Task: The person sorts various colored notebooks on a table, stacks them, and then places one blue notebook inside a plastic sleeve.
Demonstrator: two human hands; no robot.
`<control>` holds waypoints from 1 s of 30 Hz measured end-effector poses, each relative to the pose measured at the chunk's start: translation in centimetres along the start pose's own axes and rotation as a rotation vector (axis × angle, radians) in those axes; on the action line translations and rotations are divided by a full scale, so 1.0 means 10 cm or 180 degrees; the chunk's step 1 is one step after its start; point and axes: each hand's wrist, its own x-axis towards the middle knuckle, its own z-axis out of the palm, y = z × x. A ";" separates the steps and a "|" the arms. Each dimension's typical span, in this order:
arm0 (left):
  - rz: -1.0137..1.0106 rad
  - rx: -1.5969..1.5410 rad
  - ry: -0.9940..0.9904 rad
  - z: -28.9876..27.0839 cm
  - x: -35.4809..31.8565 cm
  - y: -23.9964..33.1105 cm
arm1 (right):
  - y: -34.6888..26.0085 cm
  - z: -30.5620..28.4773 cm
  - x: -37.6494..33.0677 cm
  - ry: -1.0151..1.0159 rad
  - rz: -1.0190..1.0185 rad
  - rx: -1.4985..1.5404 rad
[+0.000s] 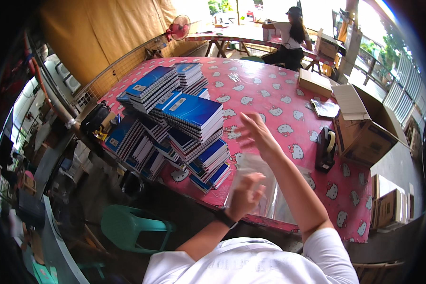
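My right hand (259, 136) is raised over the pink table, its fingers spread and a little blurred, with nothing in it. Nearer to me, my left hand (246, 195), with a black band at the wrist, hovers above clear plastic bags (288, 209). Its fingers are loosely bent and apart, holding nothing that I can see. Left of both hands stand uneven stacks of spiral notebooks (194, 110) with blue covers. Some stacks lie crosswise on others, and the closest reaches the table's front edge.
The table (270, 94) has a patterned pink cover. A black tape dispenser (325, 149), a small packet (324, 108) and an open cardboard box (367, 128) are to the right. A green plastic stool (132, 227) stands front left. Another person (293, 40) works at a far table.
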 end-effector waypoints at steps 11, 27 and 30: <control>-0.0974 -0.0437 0.0755 -1.46 0.63 0.36 | -0.16 0.56 0.20 0.0292 -0.0431 -0.0255; -0.1176 -0.3598 0.1732 -0.93 0.62 0.73 | -0.09 0.18 -0.59 -0.0143 -0.1580 0.1941; -0.1772 -0.3628 0.0746 -0.76 0.50 0.78 | 0.09 -0.29 -0.83 -0.0527 -0.2006 0.1346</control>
